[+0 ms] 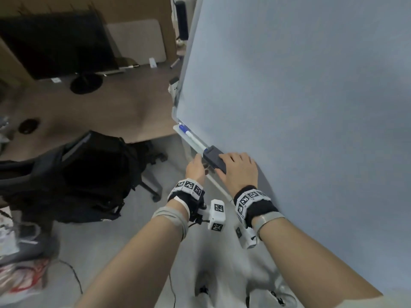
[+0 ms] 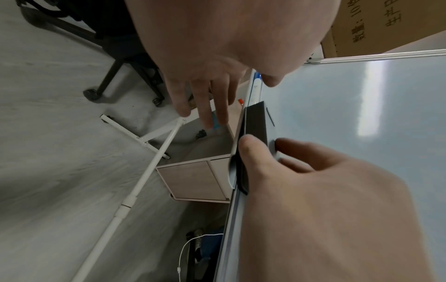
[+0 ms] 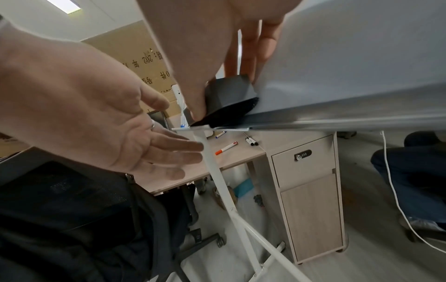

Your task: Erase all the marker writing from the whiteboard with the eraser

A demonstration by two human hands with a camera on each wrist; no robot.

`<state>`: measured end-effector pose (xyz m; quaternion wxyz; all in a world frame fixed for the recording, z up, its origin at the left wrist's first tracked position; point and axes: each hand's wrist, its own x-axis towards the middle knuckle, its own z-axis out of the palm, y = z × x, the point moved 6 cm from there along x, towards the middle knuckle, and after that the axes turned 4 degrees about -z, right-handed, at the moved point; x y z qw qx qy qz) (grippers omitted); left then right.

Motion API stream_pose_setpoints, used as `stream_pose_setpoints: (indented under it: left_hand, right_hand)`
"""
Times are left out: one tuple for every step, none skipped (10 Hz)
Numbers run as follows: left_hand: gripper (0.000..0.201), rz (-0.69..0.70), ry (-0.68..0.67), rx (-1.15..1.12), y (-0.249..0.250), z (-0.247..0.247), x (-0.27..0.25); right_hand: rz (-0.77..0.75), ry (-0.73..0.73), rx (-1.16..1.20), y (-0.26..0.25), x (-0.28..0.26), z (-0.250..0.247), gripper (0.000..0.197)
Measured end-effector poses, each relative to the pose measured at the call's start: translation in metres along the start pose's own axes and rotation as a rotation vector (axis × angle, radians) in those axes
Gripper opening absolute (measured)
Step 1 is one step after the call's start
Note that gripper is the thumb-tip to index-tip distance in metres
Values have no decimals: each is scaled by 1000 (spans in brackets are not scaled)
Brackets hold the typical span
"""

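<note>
**Eraser on whiteboard ledge, lower left**

Eraser (image 1: 214,158): dark block on the tray (image 1: 193,141), touching the whiteboard (image 1: 300,96). Likely light and stiff, with a soft felt base; best taken by the long sides. Right hand (image 1: 239,170) grip pinches it, thumb against fingers. Left hand (image 1: 195,168) grip relaxed, empty. Tray also holds a blue marker (image 1: 188,132).

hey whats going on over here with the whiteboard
A person stands at the whiteboard, gripping the dark eraser with the right hand down at the board's bottom edge, on the marker tray. The left hand hovers open just beside the tray, holding nothing. A blue-capped marker lies further along the tray. The board surface in view shows almost no writing, just a short dark stroke near the eraser in the left wrist view.
</note>
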<state>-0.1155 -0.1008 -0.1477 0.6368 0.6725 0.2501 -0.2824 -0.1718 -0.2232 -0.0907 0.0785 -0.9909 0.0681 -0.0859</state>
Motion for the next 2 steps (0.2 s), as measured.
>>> stream_pose_setpoints:
  left_hand:
    - [37,-16,-39,-15,-1,5,-3]
    - [50,-1,-43,32,-3,6,3]
  right_hand:
    - [-16,8,0,-6,5,0,42]
    - [-23,23,-50,-6,7,-3,42]
